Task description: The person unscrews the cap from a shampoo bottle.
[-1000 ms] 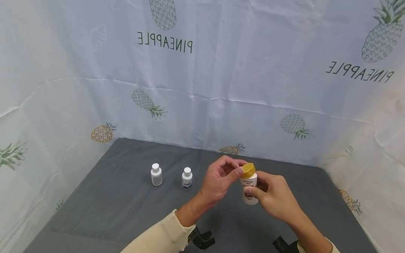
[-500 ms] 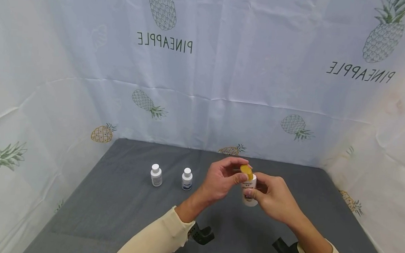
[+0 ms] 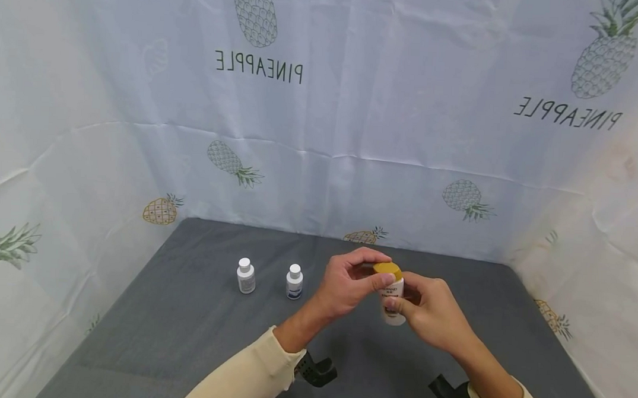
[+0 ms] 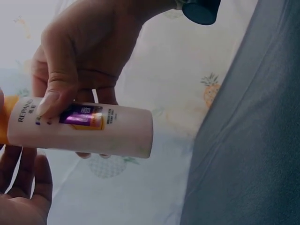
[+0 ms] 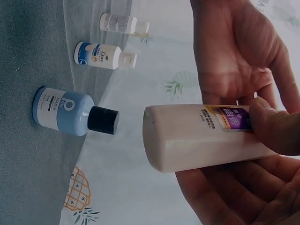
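A whitish shampoo bottle (image 3: 392,315) with a purple label and a yellow cap (image 3: 388,270) is held upright above the table in the head view. My right hand (image 3: 434,308) grips its body, thumb across the front and fingers behind. The left hand (image 3: 350,283) pinches the cap at the top, its thumb on the near side. Whether the cap sits fully on the neck cannot be told. In the right wrist view the bottle's base (image 5: 157,138) points left, and the cap is out of sight there.
Two small white bottles, one (image 3: 246,276) further left and one (image 3: 294,281) nearer my hands, stand on the grey table (image 3: 195,336). A blue bottle (image 5: 65,110) with a black cap appears in the right wrist view. Pineapple-printed curtains (image 3: 328,116) enclose the table.
The yellow cap was tilted up at the bottle's mouth half a second ago; now it lies flatter across the top. My left fingers have shifted around it. The right hand's grip looks unchanged.
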Motion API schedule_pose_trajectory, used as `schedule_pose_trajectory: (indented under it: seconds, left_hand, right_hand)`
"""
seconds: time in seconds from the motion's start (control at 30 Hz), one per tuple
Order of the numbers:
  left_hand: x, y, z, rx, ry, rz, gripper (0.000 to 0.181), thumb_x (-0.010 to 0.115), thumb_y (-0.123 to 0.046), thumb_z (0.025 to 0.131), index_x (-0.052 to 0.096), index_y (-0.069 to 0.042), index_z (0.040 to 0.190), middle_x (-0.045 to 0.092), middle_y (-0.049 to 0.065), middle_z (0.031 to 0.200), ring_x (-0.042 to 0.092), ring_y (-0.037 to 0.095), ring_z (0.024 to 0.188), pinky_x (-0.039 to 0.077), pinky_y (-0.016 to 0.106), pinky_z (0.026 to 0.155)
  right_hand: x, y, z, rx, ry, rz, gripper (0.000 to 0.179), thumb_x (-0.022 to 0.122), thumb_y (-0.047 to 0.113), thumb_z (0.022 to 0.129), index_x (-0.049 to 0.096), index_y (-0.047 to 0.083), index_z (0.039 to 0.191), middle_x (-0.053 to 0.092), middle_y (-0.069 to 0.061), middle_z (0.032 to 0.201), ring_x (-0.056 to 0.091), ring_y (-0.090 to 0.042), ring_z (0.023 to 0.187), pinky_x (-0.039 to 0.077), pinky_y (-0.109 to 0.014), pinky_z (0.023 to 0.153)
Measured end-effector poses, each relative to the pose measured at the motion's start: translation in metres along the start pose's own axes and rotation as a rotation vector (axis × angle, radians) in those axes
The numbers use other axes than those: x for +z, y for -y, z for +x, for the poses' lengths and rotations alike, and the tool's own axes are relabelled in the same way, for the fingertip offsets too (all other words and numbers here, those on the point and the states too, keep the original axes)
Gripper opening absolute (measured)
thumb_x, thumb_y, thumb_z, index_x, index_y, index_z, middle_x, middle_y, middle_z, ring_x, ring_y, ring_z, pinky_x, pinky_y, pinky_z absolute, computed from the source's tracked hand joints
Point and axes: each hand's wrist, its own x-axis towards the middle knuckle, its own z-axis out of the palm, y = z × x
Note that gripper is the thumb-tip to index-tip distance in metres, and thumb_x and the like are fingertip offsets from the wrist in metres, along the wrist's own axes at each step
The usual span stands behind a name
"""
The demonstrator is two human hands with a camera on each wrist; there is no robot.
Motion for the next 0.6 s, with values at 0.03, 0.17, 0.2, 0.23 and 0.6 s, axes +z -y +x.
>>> schedule_pose_trajectory:
  seconds: [0.03, 0.17, 0.2, 0.23, 0.6]
  left_hand:
    - [0.0, 0.0, 0.0, 0.006, 0.002, 0.003, 0.036, 0.075, -0.018, 0.097, 0.069, 0.007, 0.122, 0.066, 0.03, 0.124, 0.068, 0.0, 0.101, 0.06, 0.026, 0.094]
    - [-0.003, -0.004, 0.001, 0.0, 0.017, 0.057, 0.029, 0.075, -0.009, 0.096, 0.071, 0.006, 0.12, 0.068, 0.028, 0.121, 0.07, 0.003, 0.101, 0.061, 0.027, 0.094]
    - [-0.004, -0.005, 0.001, -0.003, 0.02, 0.079, 0.027, 0.075, -0.007, 0.096, 0.071, 0.005, 0.12, 0.069, 0.027, 0.121, 0.071, 0.005, 0.102, 0.061, 0.028, 0.095]
    - [-0.005, -0.006, 0.001, -0.009, 0.023, 0.103, 0.027, 0.075, -0.005, 0.095, 0.072, 0.005, 0.12, 0.069, 0.026, 0.12, 0.071, 0.008, 0.103, 0.061, 0.029, 0.096]
    - [-0.003, -0.022, 0.003, -0.049, 0.015, 0.36, 0.036, 0.081, -0.017, 0.092, 0.074, -0.006, 0.126, 0.075, 0.01, 0.116, 0.07, 0.015, 0.099, 0.061, 0.028, 0.092]
  right_hand:
    - [0.0, 0.0, 0.0, 0.002, -0.001, 0.002, 0.029, 0.076, 0.015, 0.095, 0.071, 0.003, 0.121, 0.08, -0.002, 0.098, 0.075, -0.004, 0.081, 0.06, -0.024, 0.068]
    - [0.0, 0.0, 0.0, 0.016, 0.003, 0.001, 0.031, 0.076, 0.015, 0.095, 0.071, 0.002, 0.122, 0.08, -0.003, 0.099, 0.075, -0.004, 0.081, 0.06, -0.023, 0.068]
    - [0.0, 0.0, -0.001, 0.017, 0.005, -0.001, 0.031, 0.076, 0.015, 0.095, 0.071, 0.002, 0.123, 0.08, -0.003, 0.099, 0.075, -0.004, 0.081, 0.06, -0.023, 0.068]
    - [0.0, 0.0, -0.001, 0.017, 0.006, -0.002, 0.032, 0.076, 0.015, 0.095, 0.071, 0.002, 0.124, 0.08, -0.003, 0.1, 0.075, -0.004, 0.082, 0.06, -0.023, 0.069]
    - [0.0, 0.0, 0.0, 0.006, -0.006, -0.029, 0.031, 0.076, 0.014, 0.095, 0.071, 0.004, 0.124, 0.08, -0.004, 0.103, 0.077, -0.006, 0.084, 0.06, -0.022, 0.07]
